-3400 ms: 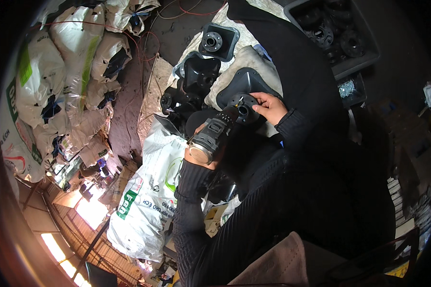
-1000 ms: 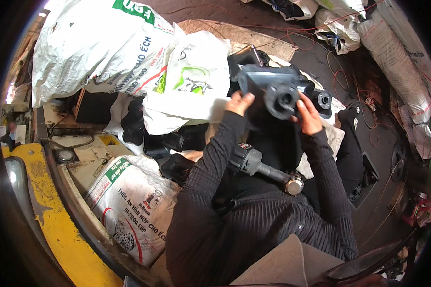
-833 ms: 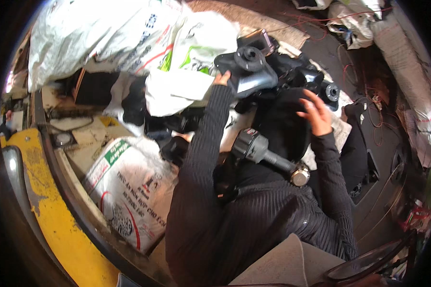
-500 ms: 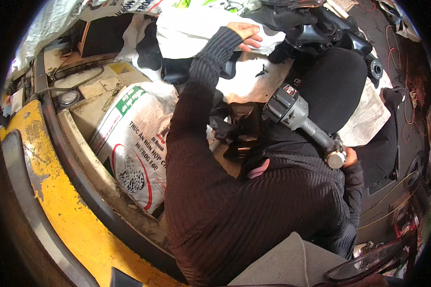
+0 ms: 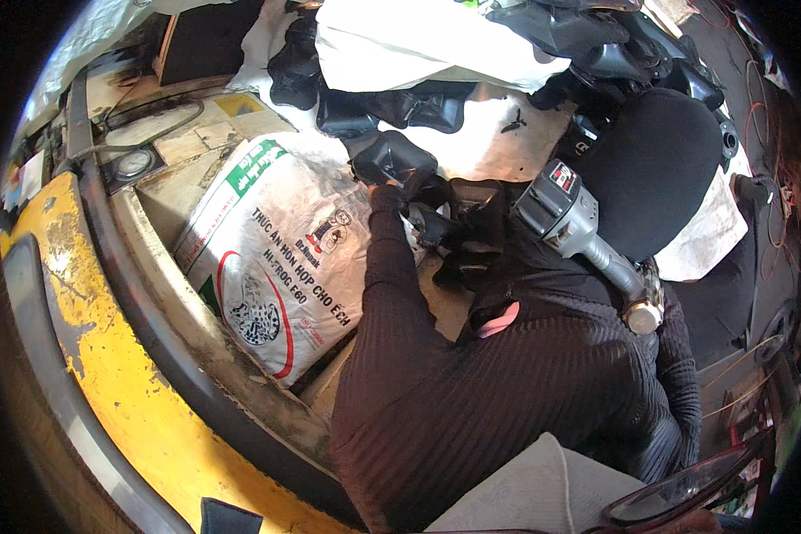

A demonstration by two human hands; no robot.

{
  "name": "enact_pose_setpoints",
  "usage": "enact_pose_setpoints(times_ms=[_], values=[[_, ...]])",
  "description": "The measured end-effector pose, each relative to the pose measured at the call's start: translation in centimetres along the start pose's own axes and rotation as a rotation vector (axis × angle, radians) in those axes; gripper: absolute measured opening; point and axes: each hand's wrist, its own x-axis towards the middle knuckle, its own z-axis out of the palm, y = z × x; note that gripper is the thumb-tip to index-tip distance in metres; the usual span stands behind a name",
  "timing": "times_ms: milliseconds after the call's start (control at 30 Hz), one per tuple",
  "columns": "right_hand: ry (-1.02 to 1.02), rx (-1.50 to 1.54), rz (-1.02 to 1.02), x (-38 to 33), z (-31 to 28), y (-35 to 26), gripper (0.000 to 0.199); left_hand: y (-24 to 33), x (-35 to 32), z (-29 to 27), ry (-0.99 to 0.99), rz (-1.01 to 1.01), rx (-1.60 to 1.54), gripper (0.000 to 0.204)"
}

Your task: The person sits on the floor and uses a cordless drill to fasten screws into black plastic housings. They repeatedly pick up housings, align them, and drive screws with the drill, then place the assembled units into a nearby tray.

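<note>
My left hand (image 5: 384, 190) grips the near edge of a glossy black moulded plastic part (image 5: 399, 160), beside a printed white sack. The part hides most of its fingers. More black moulded parts (image 5: 476, 209) lie crowded just to the right. On my right, a grey cordless power tool (image 5: 587, 236), resembling an angle grinder, slants across my lap with its round silver head toward me. My right hand is around that head, almost wholly hidden behind it.
The printed white sack (image 5: 285, 258) stands inside a yellow-edged frame (image 5: 89, 329) at left. A white sheet (image 5: 418, 44) covers part of a pile of black parts (image 5: 596, 44) at the far side. Small black scraps (image 5: 513, 122) lie on pale sheeting. Thin cables run along the right.
My left hand has come off the white sheet and moved back toward me, taking hold of a black plastic part. The grey tool stays with my right hand; the view has shifted slightly.
</note>
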Motion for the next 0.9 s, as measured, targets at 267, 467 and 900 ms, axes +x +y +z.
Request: enact_pose_setpoints(times_ms=[267,467,900], values=[[-0.005,-0.015,0.010,-0.2,0.3,-0.2,0.034,2.8,-5.7,2.4,-0.318,0.232,-0.713,0.054],[-0.009,-0.024,0.012,-0.3,0.4,-0.6,0.034,4.8,-1.0,-1.5,-0.377,0.231,-0.172,0.064],[-0.013,-0.014,0.029,-0.7,0.9,-0.5,0.034,-2.6,-5.7,2.0,-0.302,0.480,0.828,0.046]])
